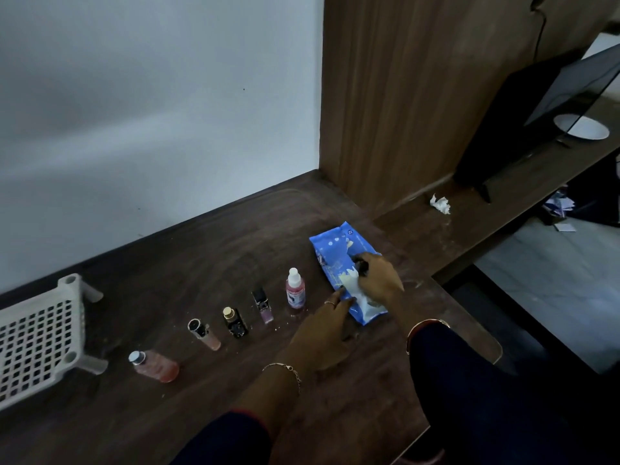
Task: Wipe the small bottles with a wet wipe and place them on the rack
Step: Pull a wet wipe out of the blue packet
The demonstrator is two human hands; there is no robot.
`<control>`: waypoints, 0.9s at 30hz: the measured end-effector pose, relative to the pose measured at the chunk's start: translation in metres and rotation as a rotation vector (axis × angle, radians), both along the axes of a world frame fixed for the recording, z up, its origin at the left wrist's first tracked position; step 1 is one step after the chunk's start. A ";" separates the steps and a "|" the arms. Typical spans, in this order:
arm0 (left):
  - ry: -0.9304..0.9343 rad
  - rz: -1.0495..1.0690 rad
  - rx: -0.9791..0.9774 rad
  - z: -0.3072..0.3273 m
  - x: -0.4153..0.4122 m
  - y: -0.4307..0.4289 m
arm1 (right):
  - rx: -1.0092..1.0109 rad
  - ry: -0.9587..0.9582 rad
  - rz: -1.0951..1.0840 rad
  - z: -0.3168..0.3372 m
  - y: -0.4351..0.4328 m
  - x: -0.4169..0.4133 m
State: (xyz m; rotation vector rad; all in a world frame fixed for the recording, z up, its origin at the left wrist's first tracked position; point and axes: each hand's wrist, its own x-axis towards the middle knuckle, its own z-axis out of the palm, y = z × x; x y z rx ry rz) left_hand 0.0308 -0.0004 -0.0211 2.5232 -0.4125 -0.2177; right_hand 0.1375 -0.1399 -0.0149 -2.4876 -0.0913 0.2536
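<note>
Dark wooden tabletop (218, 246) meets white wall (134, 112). Five small bottles (236, 323) stand beside blue wipe pack (335, 250); left hand (322, 333) presses it flat-fingered, right hand (379, 280) pinches white wipe (352, 286). At left, grey lattice rack (37, 340) is cropped.

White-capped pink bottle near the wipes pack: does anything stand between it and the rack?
Yes: four bottles line the table between the white-capped pink bottle and the rack: purple bottle, gold-capped bottle, black-capped tube, silver-capped pink bottle.

wall (134, 112): painted white, dimly lit | panel (402, 95): brown wood grain, set at right | counter (235, 246): dark wood | floor (553, 280): pale tiles seen at right
</note>
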 end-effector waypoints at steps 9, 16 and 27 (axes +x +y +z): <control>0.011 -0.009 -0.004 -0.003 0.002 0.003 | 0.048 -0.138 -0.186 0.000 0.005 -0.001; 0.043 -0.007 0.010 -0.006 0.001 0.004 | 0.304 -0.264 -0.298 0.000 -0.002 -0.017; 0.090 0.004 0.033 0.001 0.000 -0.006 | 1.026 -0.020 -0.545 0.009 -0.016 -0.017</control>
